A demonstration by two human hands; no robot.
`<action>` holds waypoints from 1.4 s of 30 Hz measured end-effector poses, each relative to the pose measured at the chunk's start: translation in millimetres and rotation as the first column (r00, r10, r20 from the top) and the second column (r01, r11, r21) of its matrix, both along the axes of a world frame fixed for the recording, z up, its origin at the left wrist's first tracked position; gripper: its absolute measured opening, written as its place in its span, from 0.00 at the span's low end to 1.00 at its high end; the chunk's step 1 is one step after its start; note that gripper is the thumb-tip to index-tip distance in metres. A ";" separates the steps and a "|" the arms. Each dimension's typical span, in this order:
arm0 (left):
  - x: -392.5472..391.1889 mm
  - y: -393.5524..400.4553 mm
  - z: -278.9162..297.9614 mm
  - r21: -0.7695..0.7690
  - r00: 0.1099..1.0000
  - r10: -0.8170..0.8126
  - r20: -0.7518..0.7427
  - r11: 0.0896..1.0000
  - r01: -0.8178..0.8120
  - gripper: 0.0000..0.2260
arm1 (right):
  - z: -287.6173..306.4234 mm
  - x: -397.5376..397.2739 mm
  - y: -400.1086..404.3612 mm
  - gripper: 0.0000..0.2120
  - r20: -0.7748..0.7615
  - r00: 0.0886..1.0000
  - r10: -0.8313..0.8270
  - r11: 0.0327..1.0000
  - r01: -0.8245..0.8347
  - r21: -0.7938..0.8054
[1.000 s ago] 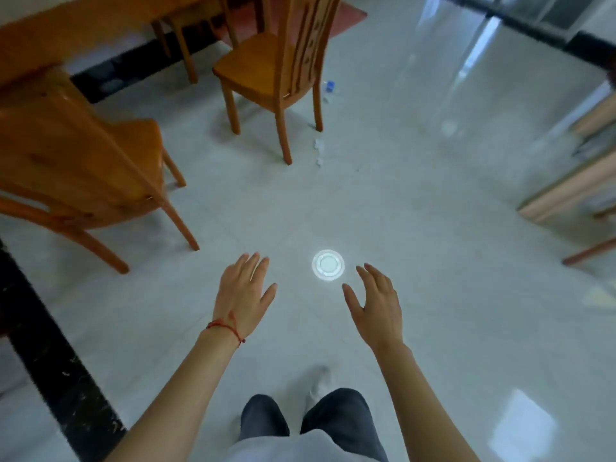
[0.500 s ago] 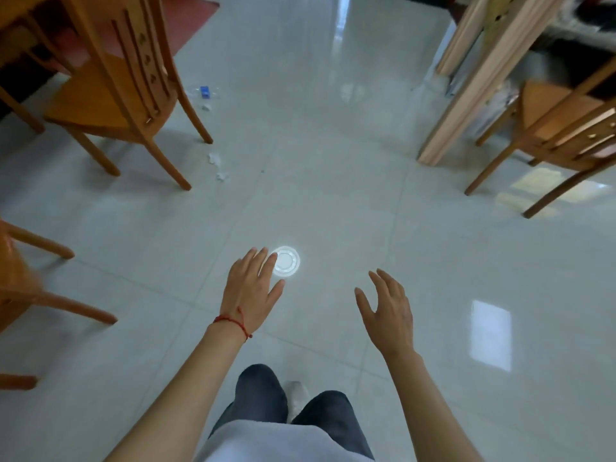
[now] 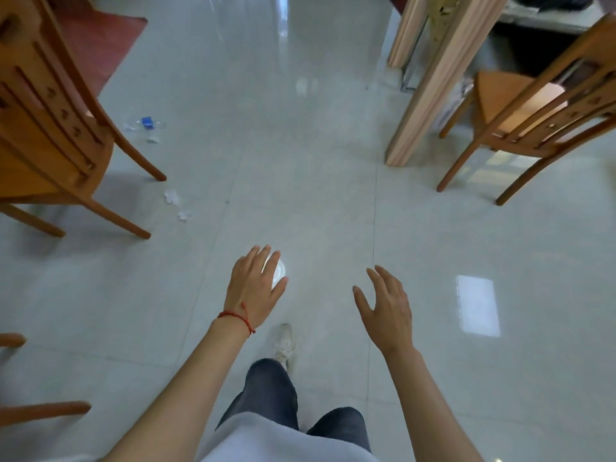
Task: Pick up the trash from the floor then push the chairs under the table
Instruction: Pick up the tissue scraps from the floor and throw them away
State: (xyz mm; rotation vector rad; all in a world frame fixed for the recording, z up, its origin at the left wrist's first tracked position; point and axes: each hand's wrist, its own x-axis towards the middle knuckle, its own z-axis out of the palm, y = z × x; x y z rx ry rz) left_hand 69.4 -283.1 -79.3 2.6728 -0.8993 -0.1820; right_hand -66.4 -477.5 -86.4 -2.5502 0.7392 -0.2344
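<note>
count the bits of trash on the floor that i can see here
4, maybe more hidden under chairs: a clear wrapper with blue label, a small scrap just below it, and two white paper bits by the left chair.

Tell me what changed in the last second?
The view swung right. The left hand now overlaps the white round lid on the floor, without gripping it. The right hand stayed open and empty. The plastic bottle and paper scraps lie untouched.
</note>
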 end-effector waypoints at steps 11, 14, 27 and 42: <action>144.2 -67.2 4.6 -0.008 0.998 -0.029 -0.048 1.000 0.029 0.23 | 8.6 136.9 -56.2 0.20 0.009 1.000 -0.013 1.000 0.013 -0.012; 173.7 -96.4 4.7 0.003 0.996 -0.062 -0.057 0.998 0.062 0.23 | 8.9 166.4 -84.6 0.20 0.008 1.000 -0.030 1.000 0.030 -0.008; 320.3 -232.1 6.7 0.021 0.993 0.076 -0.092 0.997 -0.074 0.22 | 10.8 341.5 -245.2 0.20 -0.060 0.991 0.119 0.993 -0.119 0.012; 461.8 -281.2 8.7 0.034 0.955 0.262 -0.137 0.965 -0.260 0.31 | 9.2 529.2 -304.5 0.23 -0.120 0.941 0.317 0.948 -0.312 0.060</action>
